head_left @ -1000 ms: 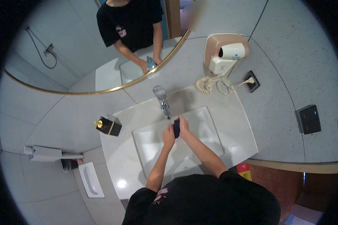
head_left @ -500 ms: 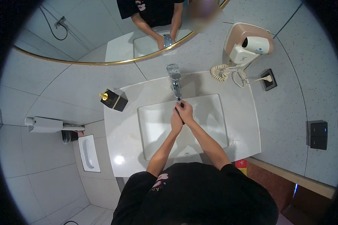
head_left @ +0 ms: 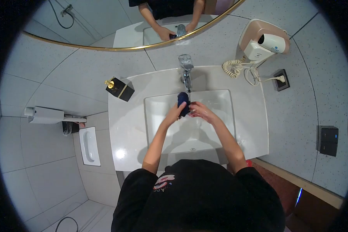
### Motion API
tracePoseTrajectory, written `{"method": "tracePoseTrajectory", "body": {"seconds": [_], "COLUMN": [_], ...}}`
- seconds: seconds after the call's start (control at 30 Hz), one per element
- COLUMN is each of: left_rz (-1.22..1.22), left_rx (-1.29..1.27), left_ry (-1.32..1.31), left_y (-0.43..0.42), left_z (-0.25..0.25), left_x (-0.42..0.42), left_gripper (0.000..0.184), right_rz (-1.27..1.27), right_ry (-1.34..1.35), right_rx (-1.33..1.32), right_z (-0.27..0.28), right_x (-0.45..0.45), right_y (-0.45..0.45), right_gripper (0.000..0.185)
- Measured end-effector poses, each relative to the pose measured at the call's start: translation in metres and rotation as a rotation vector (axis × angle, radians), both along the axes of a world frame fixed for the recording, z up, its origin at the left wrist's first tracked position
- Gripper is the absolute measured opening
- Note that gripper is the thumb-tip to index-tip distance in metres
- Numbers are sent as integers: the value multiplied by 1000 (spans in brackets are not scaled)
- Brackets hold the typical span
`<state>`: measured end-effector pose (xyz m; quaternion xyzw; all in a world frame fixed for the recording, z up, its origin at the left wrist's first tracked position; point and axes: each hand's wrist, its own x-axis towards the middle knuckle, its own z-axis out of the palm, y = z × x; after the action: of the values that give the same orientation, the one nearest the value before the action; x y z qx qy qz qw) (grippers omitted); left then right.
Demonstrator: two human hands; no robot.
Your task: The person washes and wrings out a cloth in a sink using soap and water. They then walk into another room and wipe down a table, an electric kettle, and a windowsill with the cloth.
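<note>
You have before you a pale, glossy countertop [head_left: 127, 121], its back edge against the tiled wall and part of its front edge hidden by your torso. A white rectangular sink [head_left: 152, 123] is set into it, with a small round fitting [head_left: 193, 149] on its near side. Behind the sink you find a chrome faucet [head_left: 186, 70], mounted upright, spout over the basin. At the counter's left rear stands a black bottle [head_left: 120, 89] with a gold pump, well apart from the sink. You see glare at the left front. Whether the coiled cord [head_left: 231, 70] touches the right rear cannot be determined.
</note>
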<state>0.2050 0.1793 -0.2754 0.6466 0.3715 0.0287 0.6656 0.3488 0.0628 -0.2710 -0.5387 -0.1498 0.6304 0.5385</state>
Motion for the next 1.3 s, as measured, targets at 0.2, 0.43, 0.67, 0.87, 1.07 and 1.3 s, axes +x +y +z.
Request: {"method": "tracePoseTrajectory", "body": {"seconds": [0.2, 0.43, 0.67, 0.87, 1.07, 1.3], "left_rz": [-226, -172, -250, -147, 317, -176], "left_rx": [38, 56, 286, 535, 1018, 238], "left_ry": [-52, 8, 201, 492, -10, -257], "left_y": [2, 2, 0, 14, -4, 22], "left_z": [1, 2, 15, 19, -8, -7], "left_x": [-4, -7, -23, -39, -32, 11], "left_gripper": [48, 72, 69, 54, 67, 58], "right_rz": [269, 157, 184, -76, -167, 174], "right_ry": [-409, -318, -518, -694, -201, -430], "right_rx": [-8, -49, 88, 163, 193, 244], "right_z": [-3, 5, -4, -14, 5, 7], "right_x": [19, 6, 12, 27, 5, 19], "right_y": [-1, 2, 3, -1, 13, 27], "right_gripper": [51, 44, 22, 16, 13, 14]}}
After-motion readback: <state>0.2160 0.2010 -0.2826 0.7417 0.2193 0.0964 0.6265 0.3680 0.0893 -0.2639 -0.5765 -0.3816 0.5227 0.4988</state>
